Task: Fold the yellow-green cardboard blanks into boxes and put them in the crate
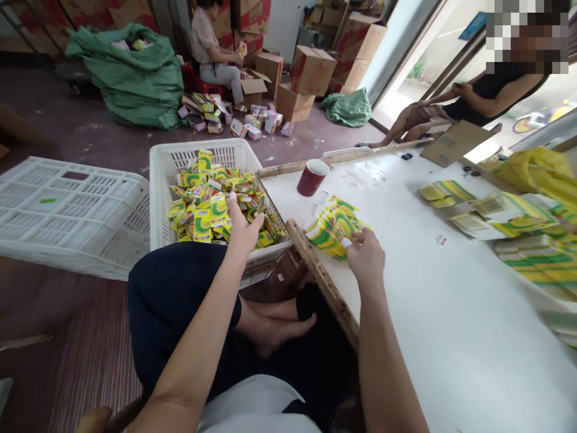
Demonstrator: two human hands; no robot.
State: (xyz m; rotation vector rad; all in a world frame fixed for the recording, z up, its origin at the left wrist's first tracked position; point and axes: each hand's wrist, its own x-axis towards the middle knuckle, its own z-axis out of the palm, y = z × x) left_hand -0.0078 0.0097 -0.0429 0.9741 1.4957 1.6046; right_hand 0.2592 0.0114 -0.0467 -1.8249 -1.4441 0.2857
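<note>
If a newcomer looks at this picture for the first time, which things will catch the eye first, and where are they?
Probably the small yellow-and-green printed packets heaped in the open white plastic crate, left of centre. Next, the overlapping stack of thin yellow-and-green printed packaging on the white tabletop, with a dark red cylindrical mug beyond it. Farther back, a bulging green sack stands on the floor, upper left.
</note>
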